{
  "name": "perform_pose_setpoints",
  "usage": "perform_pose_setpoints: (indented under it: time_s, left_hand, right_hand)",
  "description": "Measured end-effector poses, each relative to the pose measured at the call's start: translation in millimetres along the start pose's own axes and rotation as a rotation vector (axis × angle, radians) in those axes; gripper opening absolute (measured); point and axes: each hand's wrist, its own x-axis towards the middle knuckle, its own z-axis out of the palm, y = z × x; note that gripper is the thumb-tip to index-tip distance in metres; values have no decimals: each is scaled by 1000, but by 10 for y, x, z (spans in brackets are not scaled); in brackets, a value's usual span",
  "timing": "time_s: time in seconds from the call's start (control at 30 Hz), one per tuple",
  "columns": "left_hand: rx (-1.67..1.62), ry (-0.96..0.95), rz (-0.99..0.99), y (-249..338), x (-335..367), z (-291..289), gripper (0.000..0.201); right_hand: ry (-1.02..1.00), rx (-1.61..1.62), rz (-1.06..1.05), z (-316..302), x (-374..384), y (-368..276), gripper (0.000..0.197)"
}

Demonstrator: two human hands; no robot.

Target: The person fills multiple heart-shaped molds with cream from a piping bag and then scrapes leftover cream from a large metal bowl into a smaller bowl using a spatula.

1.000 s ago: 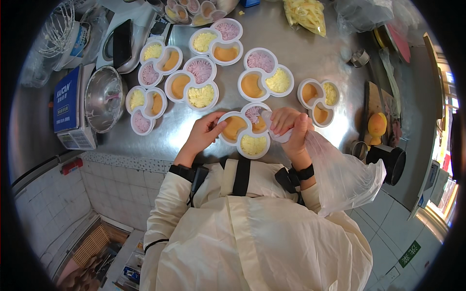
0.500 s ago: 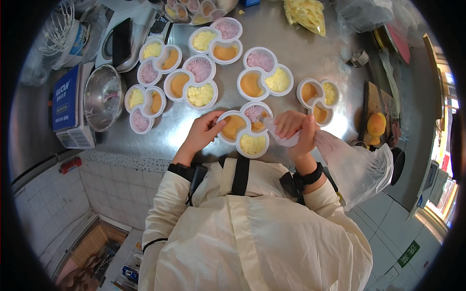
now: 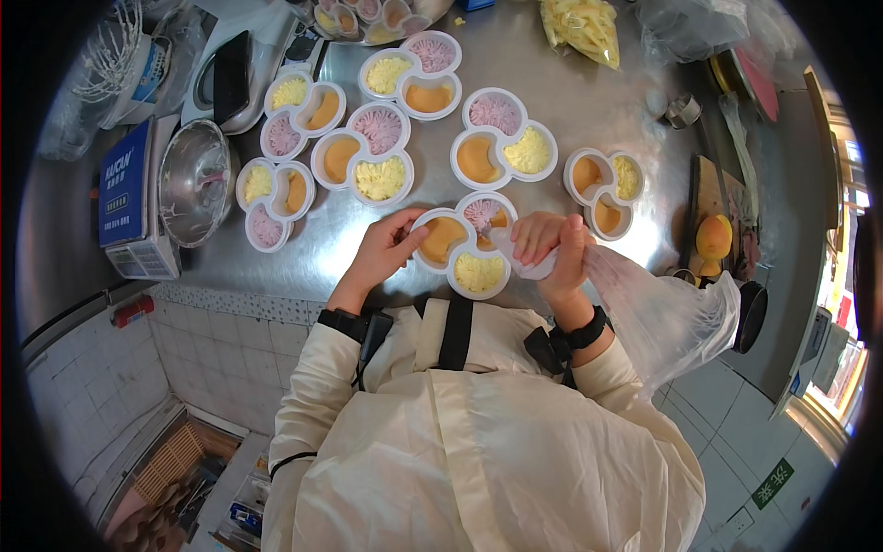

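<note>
A white three-lobed plastic cup [image 3: 478, 295] stands close in front of me. One lobe holds piped pink strands [image 3: 480, 214] over an orange layer, one bare orange filling [image 3: 440, 241], one yellow shreds [image 3: 478, 272]. My left hand [image 3: 392, 248] grips the cup's left rim between thumb and fingers. Wrapped round the neck of a clear piping bag [image 3: 648, 308] with pinkish filling, my right hand [image 3: 555, 247] is closed. The bag's tip is over the pink lobe's right side, partly covered by my fingers. Its loose tail trails right.
Several filled three-lobed cups [image 3: 382, 200] stand beyond my hands, another [image 3: 570, 189] to the right. At left are a metal bowl [image 3: 221, 216] and a blue box [image 3: 126, 189]. A bag of yellow strips [image 3: 584, 32] lies at the back; an orange-yellow fruit [image 3: 714, 237] is at right.
My right hand and the piping bag have shifted slightly left, and the bag's tail has swung left a little. My left hand and the cup have stayed in place.
</note>
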Motion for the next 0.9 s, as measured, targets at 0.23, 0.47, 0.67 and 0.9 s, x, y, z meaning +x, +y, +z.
perform_pose_setpoints:
  time_s: [0.23,0.47,0.67,0.9]
  left_hand:
    - [-2,-5,1,-7,3,-3,27]
    - [-10,-3,-12,-11,5,-8,27]
    - [1,-5,12,-11,-1,-14,26]
    - [-3,4,5,-31,-2,-2,26]
  right_hand:
    - [41,-22,42,29,-8,-54,59]
    - [109,-122,-46,38,22,-99,57]
    - [92,-66,126,83,30,-117,56]
    - [110,-26,199,97,38,-93,57]
